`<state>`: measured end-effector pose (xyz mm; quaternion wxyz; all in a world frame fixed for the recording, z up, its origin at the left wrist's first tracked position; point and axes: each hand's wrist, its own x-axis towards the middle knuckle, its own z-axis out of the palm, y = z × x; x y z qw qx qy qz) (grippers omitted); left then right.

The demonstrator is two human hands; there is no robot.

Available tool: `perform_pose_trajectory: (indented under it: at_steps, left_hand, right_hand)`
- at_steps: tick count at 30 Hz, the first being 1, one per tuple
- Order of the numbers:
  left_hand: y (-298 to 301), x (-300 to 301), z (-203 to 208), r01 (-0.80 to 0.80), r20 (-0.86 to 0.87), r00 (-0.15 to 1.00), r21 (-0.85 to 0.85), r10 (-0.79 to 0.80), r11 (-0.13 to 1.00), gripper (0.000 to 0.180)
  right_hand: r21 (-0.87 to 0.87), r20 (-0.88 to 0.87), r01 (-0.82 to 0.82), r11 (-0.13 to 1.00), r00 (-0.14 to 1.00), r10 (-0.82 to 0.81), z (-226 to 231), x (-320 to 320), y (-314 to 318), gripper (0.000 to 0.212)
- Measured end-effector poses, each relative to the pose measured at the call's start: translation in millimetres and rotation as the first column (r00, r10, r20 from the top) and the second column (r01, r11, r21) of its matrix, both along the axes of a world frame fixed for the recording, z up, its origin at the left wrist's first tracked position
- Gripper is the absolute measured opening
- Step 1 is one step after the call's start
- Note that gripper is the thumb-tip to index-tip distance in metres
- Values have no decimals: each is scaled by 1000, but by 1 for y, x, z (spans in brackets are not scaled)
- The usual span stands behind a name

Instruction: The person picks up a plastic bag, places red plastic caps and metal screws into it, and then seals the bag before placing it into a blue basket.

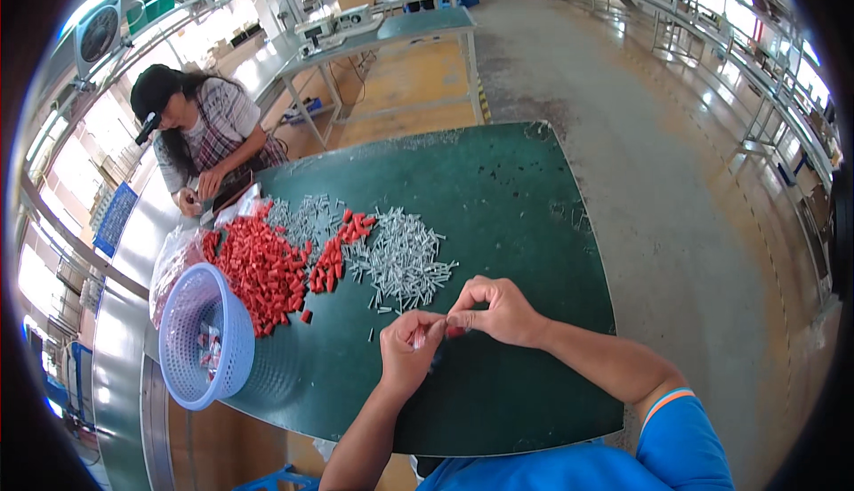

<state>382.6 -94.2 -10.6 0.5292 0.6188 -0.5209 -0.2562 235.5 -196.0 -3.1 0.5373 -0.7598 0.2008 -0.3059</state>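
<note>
My left hand (409, 349) and my right hand (500, 311) meet over the near part of the green table, fingertips pinched together. What looks like a small clear plastic bag (418, 338) shows at the left fingers, partly hidden. A red plastic cap (455, 332) peeks out under my right fingertips; exactly how it is held is hard to see. Just beyond my hands lies a heap of grey metal screws or pins (405, 255). Left of it spreads a larger pile of red caps (262, 269).
A blue-purple mesh basket (236, 349) with small clear packets stands at the table's left edge. Behind it are crumpled clear bags (173, 260). A co-worker (213, 126) in a dark cap handles something at the far left corner. The green tabletop (525, 215) extends to the right; an aisle runs beyond.
</note>
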Motion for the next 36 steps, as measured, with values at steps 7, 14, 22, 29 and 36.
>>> perform_pose_trajectory:
  at_steps: [7,14,22,29,36]
  left_hand:
    - [-2,-3,8,80,-183,980,-25,-83,997,4]
    - [0,7,4,58,-223,973,29,-50,998,4]
    - [-2,2,6,49,-46,998,20,-48,999,2]
    - [-1,4,9,63,65,996,12,-63,998,3]
    - [2,7,9,55,-69,996,64,-50,996,5]
  right_hand:
    - [20,2,-39,999,999,39,3,0,2,11]
    - [-8,-19,21,1000,1000,-21,6,-3,-3,13]
    - [110,8,-16,994,1000,15,2,-1,5,14]
    - [-40,-25,-54,998,998,53,-3,0,0,19]
    - [-14,-28,-4,1000,1000,3,5,-4,0,13]
